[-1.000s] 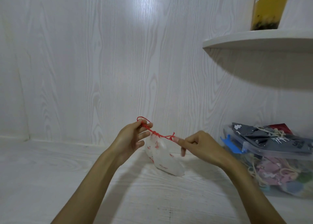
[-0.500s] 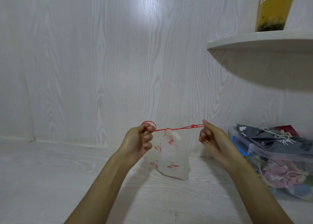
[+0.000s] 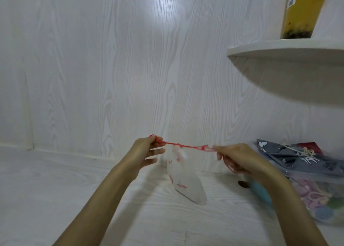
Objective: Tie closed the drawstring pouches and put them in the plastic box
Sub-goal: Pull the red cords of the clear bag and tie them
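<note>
One cord point(image 3: 183, 145) end is pinched by the left hand point(image 3: 147, 153), the other by the right hand point(image 3: 237, 157); between them the pouch point(image 3: 183, 182) is hung. The box point(image 3: 316, 182) lies rightward, nearer the right hand.

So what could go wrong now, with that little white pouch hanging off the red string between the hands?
The white pouch hangs only from the red drawstring, pinched by the left hand and right hand; a slipped pinch could drop it. Pulling hard might snap the thin string. The plastic box already looks heaped, so the pouch may slide off.
</note>
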A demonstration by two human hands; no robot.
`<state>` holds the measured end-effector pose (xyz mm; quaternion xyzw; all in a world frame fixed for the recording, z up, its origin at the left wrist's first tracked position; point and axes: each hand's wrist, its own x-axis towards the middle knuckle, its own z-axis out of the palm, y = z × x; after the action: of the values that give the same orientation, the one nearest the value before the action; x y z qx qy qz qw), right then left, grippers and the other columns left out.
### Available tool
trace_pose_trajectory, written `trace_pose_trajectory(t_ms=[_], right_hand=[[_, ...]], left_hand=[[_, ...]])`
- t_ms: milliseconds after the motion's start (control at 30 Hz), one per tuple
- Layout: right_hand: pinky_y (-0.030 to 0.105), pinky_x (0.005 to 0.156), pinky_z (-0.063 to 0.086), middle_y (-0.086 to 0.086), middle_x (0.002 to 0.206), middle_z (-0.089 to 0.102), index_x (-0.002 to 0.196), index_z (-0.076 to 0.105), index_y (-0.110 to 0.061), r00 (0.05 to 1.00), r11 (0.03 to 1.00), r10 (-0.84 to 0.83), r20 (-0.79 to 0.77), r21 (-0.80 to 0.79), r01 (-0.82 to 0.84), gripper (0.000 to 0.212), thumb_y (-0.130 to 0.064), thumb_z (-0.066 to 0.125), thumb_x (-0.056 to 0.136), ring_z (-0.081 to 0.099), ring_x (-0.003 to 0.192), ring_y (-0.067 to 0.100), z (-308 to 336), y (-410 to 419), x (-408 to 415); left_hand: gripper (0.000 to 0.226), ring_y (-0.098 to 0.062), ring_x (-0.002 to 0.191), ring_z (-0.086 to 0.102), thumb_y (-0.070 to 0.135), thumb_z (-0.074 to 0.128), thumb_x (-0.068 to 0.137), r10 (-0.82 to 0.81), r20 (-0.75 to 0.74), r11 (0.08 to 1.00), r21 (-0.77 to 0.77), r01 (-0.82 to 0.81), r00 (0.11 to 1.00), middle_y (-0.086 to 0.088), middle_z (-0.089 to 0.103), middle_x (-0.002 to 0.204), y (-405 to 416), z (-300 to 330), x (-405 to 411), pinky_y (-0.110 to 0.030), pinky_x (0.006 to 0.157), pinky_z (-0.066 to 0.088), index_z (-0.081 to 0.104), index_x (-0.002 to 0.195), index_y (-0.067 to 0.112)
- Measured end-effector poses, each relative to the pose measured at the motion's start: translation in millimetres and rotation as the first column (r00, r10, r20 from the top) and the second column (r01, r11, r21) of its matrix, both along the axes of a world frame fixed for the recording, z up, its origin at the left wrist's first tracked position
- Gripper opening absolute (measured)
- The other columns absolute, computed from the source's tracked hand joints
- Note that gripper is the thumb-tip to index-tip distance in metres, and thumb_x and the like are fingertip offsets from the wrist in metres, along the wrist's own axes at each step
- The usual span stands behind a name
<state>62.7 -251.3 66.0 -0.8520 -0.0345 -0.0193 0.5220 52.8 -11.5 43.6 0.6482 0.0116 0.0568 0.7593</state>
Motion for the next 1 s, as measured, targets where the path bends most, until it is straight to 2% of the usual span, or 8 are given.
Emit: trace_pose_trajectory(t_ms=[133,267,367,467,667,800,900,1000], right_hand=[[0.016,0.048,0.04,0.0,0.067,0.064,0.092,0.069,-0.014,0.995,0.987,0.086,-0.054,-0.129,-0.092,0.009,-0.021,0.065,0.088,0.052,0.052,0.007,-10,2,-4],[0.021,0.081,0.04,-0.003,0.105,0.066,0.103,0.065,-0.019,0.99,0.985,0.028,0.136,-0.173,-0.004,0.015,-0.027,0.06,0.091,0.058,0.097,0.012,-3,7,-4],[0.026,0.091,0.04,-0.012,0.112,0.062,0.109,0.065,-0.024,0.964,0.973,0.054,0.259,-0.231,0.007,0.031,-0.044,0.059,0.087,0.055,0.1,0.007,10,16,-16],[0.036,0.103,0.036,-0.018,0.124,0.055,0.111,0.063,-0.037,0.959,0.867,0.135,0.25,-0.499,0.008,0.044,-0.062,0.061,0.074,0.048,0.116,0.007,14,28,-28],[0.016,0.063,0.05,-0.009,0.082,0.072,0.1,0.073,-0.024,0.975,0.913,0.146,0.17,-0.403,-0.066,0.028,-0.043,0.069,0.08,0.065,0.067,0.002,-8,51,-23],[0.018,0.056,0.042,-0.012,0.066,0.065,0.094,0.075,-0.023,0.964,0.92,0.068,0.257,-0.389,0.038,0.031,-0.049,0.069,0.078,0.055,0.053,0.002,-27,65,-16],[0.024,0.065,0.051,-0.01,0.077,0.069,0.094,0.074,-0.024,0.953,0.918,0.059,0.296,-0.392,0.065,0.033,-0.052,0.07,0.077,0.06,0.063,0.004,-33,72,-14],[0.027,0.074,0.055,-0.006,0.089,0.071,0.098,0.073,-0.023,0.942,0.909,0.058,0.331,-0.407,0.087,0.034,-0.049,0.071,0.076,0.065,0.076,0.008,-34,80,-15]], left_hand=[[0.033,-0.012,0.068,0.072,0.012,0.037,0.1,-0.081,-0.003,0.989,-0.128,0.08,0.997,-0.002,0.073,0.072,-3,4,-1,-0.024,0.055,0.057,0.057,0.075,0.01],[0.031,-0.018,0.07,0.074,0.011,0.037,0.1,-0.189,-0.03,0.977,-0.102,0.185,0.981,-0.009,0.074,0.073,-13,7,-1,-0.025,0.061,0.06,0.058,0.079,0.005],[0.031,-0.018,0.074,0.074,0.013,0.037,0.1,-0.218,-0.03,0.976,0.002,0.218,0.975,-0.008,0.075,0.078,-17,9,-2,-0.023,0.061,0.06,0.059,0.08,0.007],[0.028,-0.016,0.076,0.074,0.015,0.04,0.099,-0.222,-0.008,0.97,0.095,0.222,0.975,-0.006,0.076,0.081,-19,13,-4,-0.023,0.062,0.059,0.06,0.081,0.009],[0.031,-0.012,0.08,0.069,0.033,0.04,0.1,-0.116,-0.003,0.936,0.335,0.11,0.993,-0.001,0.071,0.103,-15,12,-8,-0.023,0.062,0.054,0.066,0.101,0.016],[0.055,-0.019,0.085,0.066,0.047,0.035,0.099,0.089,-0.157,0.722,0.69,0.045,0.984,-0.009,0.058,0.129,25,19,-11,-0.029,0.059,0.052,0.045,0.134,0.006],[0.035,-0.012,0.077,0.069,0.037,0.049,0.096,0.178,-0.079,0.483,0.876,-0.017,0.981,-0.002,0.07,0.103,49,29,-18,-0.025,0.061,0.055,0.063,0.113,0.009],[0.02,0.001,0.059,0.065,0.028,0.057,0.092,-0.02,-0.065,0.499,0.864,0.066,0.998,0.008,0.07,0.085,28,30,-22,-0.011,0.045,0.043,0.073,0.094,0.016]])
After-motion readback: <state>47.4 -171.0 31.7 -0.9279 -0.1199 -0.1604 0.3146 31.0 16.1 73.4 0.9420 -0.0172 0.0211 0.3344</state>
